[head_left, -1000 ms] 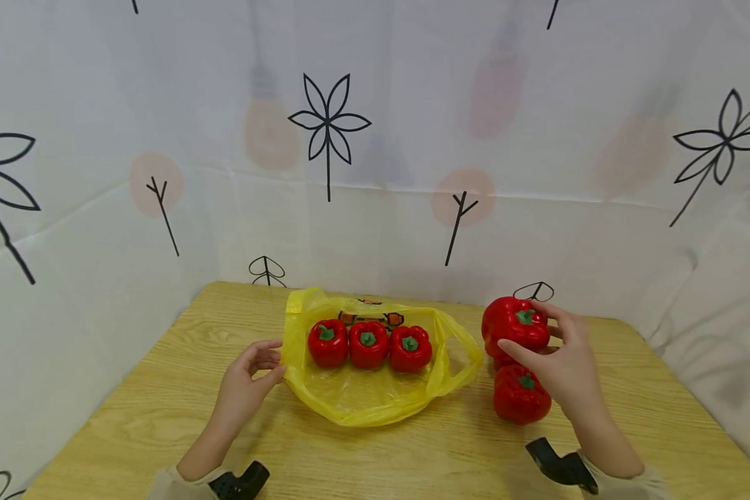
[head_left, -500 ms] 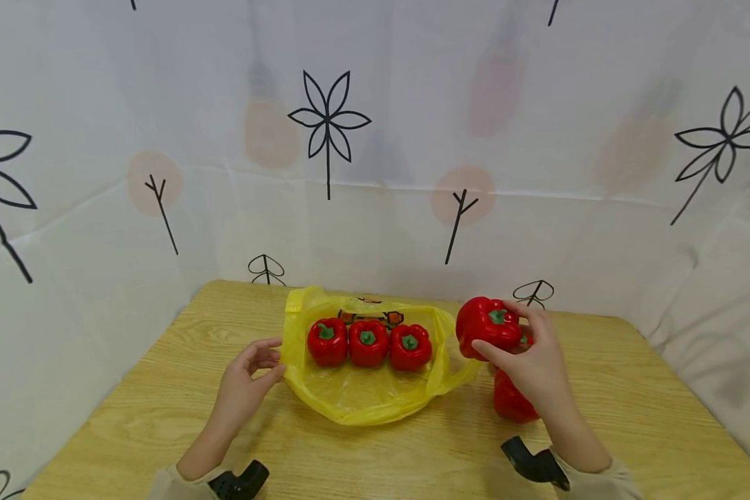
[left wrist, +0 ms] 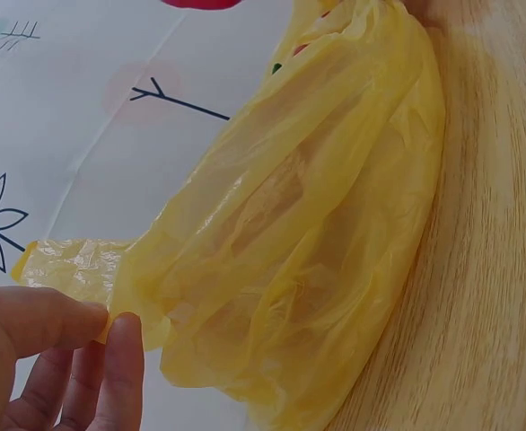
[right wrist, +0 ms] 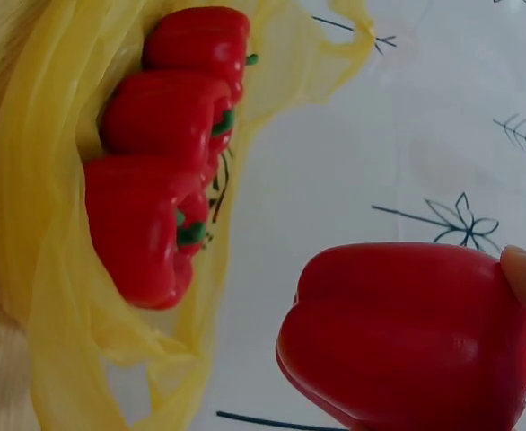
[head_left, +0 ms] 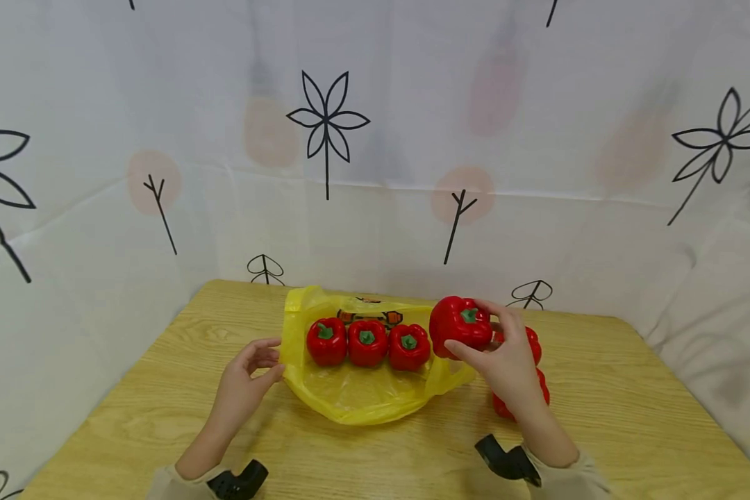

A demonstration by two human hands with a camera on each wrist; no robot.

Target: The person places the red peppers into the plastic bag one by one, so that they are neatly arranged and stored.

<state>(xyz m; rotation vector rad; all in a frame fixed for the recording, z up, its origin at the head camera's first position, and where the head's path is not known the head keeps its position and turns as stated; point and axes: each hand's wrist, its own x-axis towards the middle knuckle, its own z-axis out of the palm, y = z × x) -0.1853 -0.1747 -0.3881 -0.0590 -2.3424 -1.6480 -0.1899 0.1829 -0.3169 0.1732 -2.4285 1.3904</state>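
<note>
- We see the left hand (head_left: 246,375) at the left edge of the yellow bag (head_left: 362,399); in the left wrist view its thumb and a fingertip meet on the thin plastic, pinching it.
- We see the right hand (head_left: 507,357) gripping a red pepper (head_left: 455,326), thumb at the near side and fingers round the far side, spread to the pepper's width.
- We find this held pepper raised at the right side of the bag's mouth, its green stem facing us in the head view; in the right wrist view it shows apart from the bag.
- We count three red peppers (head_left: 367,345) in a row inside the open bag, side by side, green stems towards us, with an orange and black print behind them.
- We make out two more red peppers (head_left: 542,389) on the wooden table (head_left: 350,462), right of the bag, partly hidden by the right hand and forearm.
- We note a black wrist mount (head_left: 240,479) by each pale sleeve (head_left: 565,480).
- Behind the table we see a white cloth (head_left: 381,239) printed with flowers, twigs and faint orange patches.
</note>
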